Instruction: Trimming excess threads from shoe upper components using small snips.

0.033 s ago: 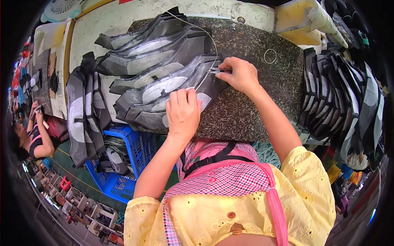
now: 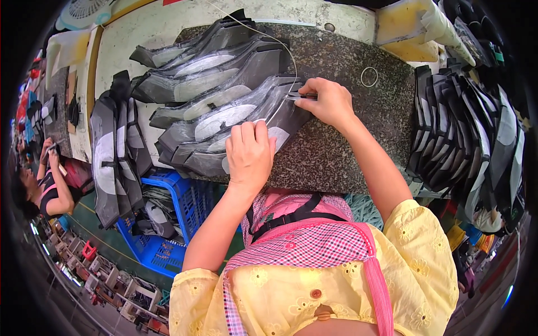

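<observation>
Head view: at frame centre, the left hand (image 2: 249,154) lies flat, fingers together, pressing the topmost grey-and-black cut panel (image 2: 235,120) onto a speckled stone slab (image 2: 347,140). The right hand (image 2: 330,101), upper centre, pinches a slim metal tool (image 2: 296,96) at the panel's edge. The piece looks light, thin and floppy, best held flat by its dark border. More panels fan out at upper left and hang at right (image 2: 465,134); a blue crate (image 2: 168,229) sits lower left.
</observation>
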`<state>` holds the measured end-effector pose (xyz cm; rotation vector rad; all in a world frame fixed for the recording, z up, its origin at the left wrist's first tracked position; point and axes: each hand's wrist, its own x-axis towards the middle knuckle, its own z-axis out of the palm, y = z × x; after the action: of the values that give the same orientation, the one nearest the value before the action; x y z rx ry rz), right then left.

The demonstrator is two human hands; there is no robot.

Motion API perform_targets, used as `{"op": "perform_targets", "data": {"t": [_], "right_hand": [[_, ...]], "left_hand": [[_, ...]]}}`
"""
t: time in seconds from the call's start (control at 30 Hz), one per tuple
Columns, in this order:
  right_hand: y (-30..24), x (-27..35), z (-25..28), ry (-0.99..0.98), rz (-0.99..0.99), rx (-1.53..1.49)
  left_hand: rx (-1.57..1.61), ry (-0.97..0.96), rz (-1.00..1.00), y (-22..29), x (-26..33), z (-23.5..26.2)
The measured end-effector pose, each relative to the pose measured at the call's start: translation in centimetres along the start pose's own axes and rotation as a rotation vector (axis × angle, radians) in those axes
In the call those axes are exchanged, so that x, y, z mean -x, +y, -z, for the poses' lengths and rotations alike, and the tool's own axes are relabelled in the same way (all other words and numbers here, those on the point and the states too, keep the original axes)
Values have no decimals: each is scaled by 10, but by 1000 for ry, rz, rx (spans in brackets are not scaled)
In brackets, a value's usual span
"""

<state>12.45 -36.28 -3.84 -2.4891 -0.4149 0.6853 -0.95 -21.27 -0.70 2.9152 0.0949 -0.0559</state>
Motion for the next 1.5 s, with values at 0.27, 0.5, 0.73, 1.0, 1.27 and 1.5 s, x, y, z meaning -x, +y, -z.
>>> {"op": "perform_targets", "data": {"t": [0.27,0.5,0.73,1.0,1.27,1.5], "right_hand": [[9,4,4,-2,-89,-38],[0,0,3,-12,-29,15],[5,-1,7,-37,-79,15],[4,-6,6,-14,99,51],[8,-5,7,-22,37,34],[19,-12,-6,-117,233,-201]], "left_hand": [[18,34,5,-5,1,-1],[0,30,-1,-5,-1,-2],[8,47,5,-5,0,-3],[8,30,13,-6,-1,-3],[11,32,17,-5,-1,-4],[31,7,31,-5,-8,-2]]}}
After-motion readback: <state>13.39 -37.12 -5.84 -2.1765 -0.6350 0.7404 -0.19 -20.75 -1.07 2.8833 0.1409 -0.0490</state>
